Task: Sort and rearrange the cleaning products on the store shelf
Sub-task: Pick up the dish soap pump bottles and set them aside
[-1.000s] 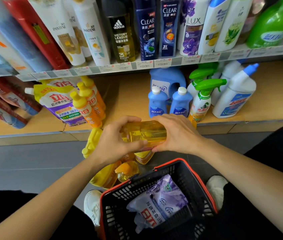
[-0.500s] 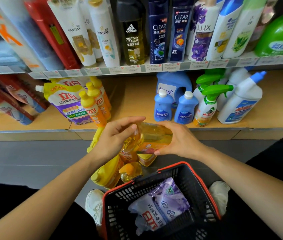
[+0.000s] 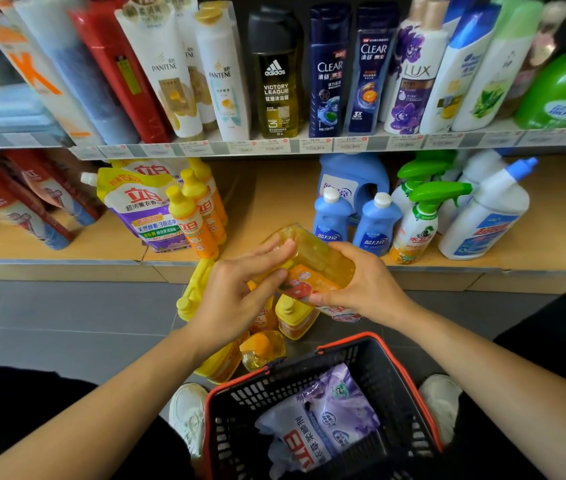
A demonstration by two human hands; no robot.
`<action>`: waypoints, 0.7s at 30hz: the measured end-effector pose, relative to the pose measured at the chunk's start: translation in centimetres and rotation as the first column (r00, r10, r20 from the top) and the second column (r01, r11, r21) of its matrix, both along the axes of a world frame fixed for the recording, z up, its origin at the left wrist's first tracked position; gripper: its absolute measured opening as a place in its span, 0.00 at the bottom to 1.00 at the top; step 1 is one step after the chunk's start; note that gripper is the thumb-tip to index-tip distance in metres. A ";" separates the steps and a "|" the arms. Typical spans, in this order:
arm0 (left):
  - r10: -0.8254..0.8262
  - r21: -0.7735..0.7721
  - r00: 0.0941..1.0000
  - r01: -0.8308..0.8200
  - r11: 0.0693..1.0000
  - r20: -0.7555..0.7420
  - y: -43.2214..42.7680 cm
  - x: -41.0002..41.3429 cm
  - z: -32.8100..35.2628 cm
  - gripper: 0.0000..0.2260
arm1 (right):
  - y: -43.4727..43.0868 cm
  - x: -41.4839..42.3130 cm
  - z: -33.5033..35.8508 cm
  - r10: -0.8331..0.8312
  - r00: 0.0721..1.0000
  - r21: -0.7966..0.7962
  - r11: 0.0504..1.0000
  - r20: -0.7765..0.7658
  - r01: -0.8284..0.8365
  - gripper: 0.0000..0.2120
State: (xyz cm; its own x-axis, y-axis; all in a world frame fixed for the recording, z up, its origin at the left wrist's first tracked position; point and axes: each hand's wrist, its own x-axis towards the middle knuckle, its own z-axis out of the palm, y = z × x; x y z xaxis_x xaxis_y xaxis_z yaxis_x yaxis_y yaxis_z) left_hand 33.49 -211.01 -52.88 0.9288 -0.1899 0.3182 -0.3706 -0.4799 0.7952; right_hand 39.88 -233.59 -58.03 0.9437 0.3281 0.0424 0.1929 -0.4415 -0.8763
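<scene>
Holding translucent yellow plastic bottle [image 3: 319, 259] at frame centre: right hand [image 3: 369, 289] curled round it; left hand [image 3: 236, 299] half-curled, fingertips pinching left side.

Clear yellow detergent bottle [image 3: 312, 261] tilted, base toward lower shelf [image 3: 274, 202], in mid-air just before shelf edge. Three yellow-capped orange bottles [image 3: 195, 220] upright on shelf. Two blue bottles [image 3: 331, 220] upright on shelf. Yellow bottles [image 3: 293, 317] on floor [image 3: 67, 323] below shelf edge.
</scene>
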 end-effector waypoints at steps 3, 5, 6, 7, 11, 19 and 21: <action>0.093 -0.044 0.995 -0.095 0.995 -0.031 0.3 0.2 0.2 0.14 | 0.1 -0.2 -0.2 0.013 1.000 -0.048 0.999 0.022 -0.012 0.41; 0.123 -0.089 0.990 -0.129 0.988 -0.062 0.4 0.6 0.3 0.11 | 0.1 -0.4 -0.4 0.013 0.999 -0.062 0.998 0.031 -0.011 0.42; 0.137 -0.106 0.988 -0.145 0.984 -0.074 0.5 0.8 0.4 0.11 | 0.1 -0.4 -0.5 0.014 0.999 -0.062 0.998 0.032 -0.012 0.43; 0.157 -0.104 0.984 -0.165 0.981 -0.079 0.7 1.1 0.4 0.12 | 0.1 -0.5 -0.5 0.015 0.999 -0.061 0.998 0.030 -0.013 0.43; 0.140 -0.114 0.965 -0.168 0.979 -0.221 1.6 2.1 -0.1 0.17 | 0.3 -0.3 -0.2 0.025 1.000 -0.009 1.000 0.012 -0.025 0.41; 0.124 -0.222 0.957 -0.185 0.957 -0.263 1.6 2.6 -0.1 0.11 | 0.1 -0.4 -0.1 0.054 0.998 0.003 0.999 0.033 -0.054 0.42; 0.115 -0.252 0.958 -0.184 0.950 -0.264 1.7 2.6 -0.1 0.11 | 0.0 -0.4 -0.2 0.069 0.997 0.024 0.997 0.020 -0.069 0.42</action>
